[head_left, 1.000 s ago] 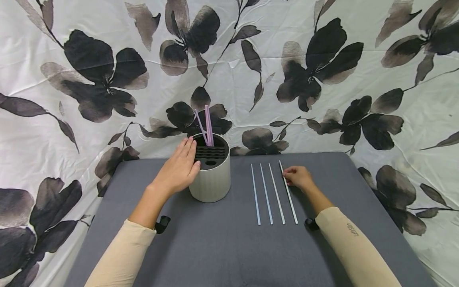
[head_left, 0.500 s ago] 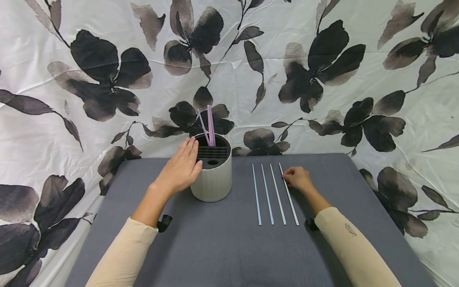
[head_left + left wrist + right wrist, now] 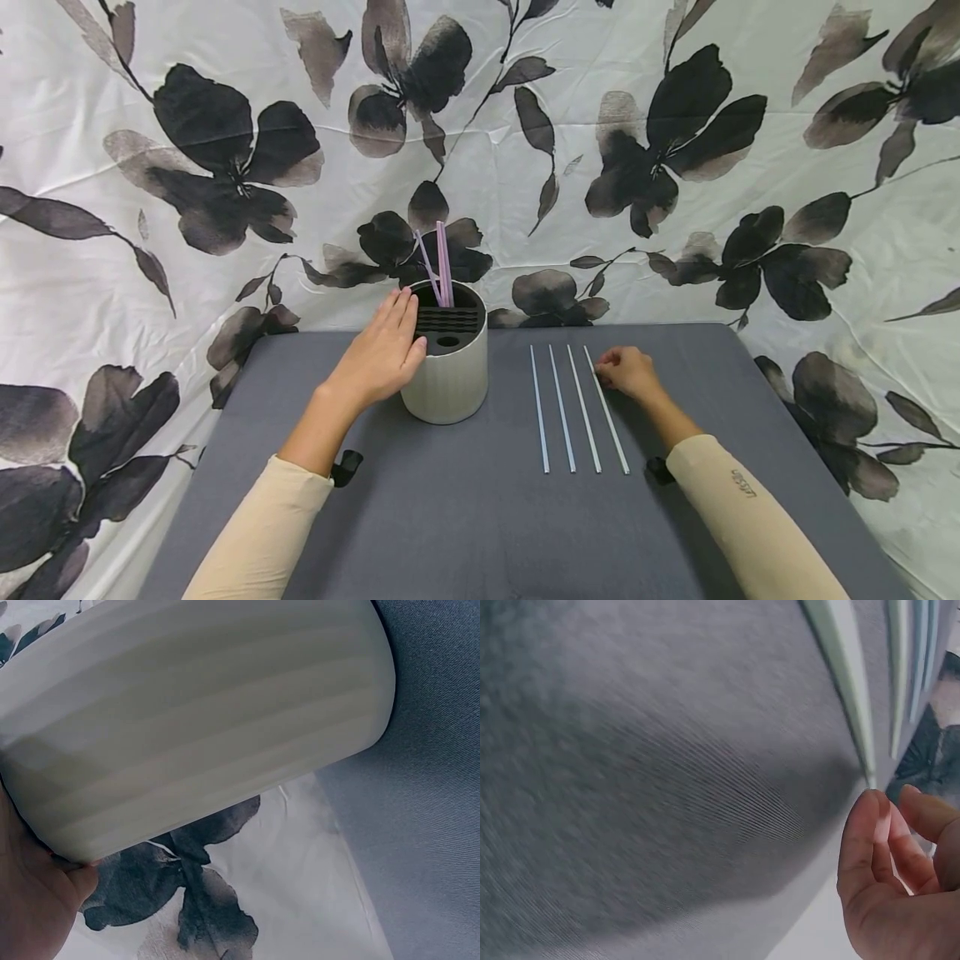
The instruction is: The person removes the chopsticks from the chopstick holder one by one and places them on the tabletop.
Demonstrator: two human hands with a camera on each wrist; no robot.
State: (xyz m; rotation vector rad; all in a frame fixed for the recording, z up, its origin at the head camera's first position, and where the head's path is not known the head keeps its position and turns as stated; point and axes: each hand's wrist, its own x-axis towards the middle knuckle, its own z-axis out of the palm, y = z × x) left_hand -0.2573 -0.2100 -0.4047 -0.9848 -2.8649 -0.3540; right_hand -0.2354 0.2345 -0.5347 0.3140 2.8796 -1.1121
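In the head view my left hand (image 3: 380, 352) lies flat with straight fingers against the rim and side of a cream ribbed round pen holder (image 3: 446, 387). The holder stands upright and has a dark slotted insert. My right hand (image 3: 628, 372) has its fingertips at the upper part of the rightmost pale straw (image 3: 609, 417). In the right wrist view the thumb and fingers (image 3: 859, 847) come together at this straw (image 3: 851, 697), which seems pinched between them. Three more straws (image 3: 582, 408) lie to its left, roughly parallel, the left ones bluish.
Several purple-pink straws (image 3: 444, 262) stand in the holder's rear opening. A grey table (image 3: 465, 533) bears everything. Behind its back edge hangs a white cloth (image 3: 510, 125) with dark flowers. A dark device (image 3: 345, 468) shows at the left wrist.
The rightmost straw's far end has shifted slightly toward me and left, with the right hand at it. The left hand stays on the holder. The head view has shifted a little.
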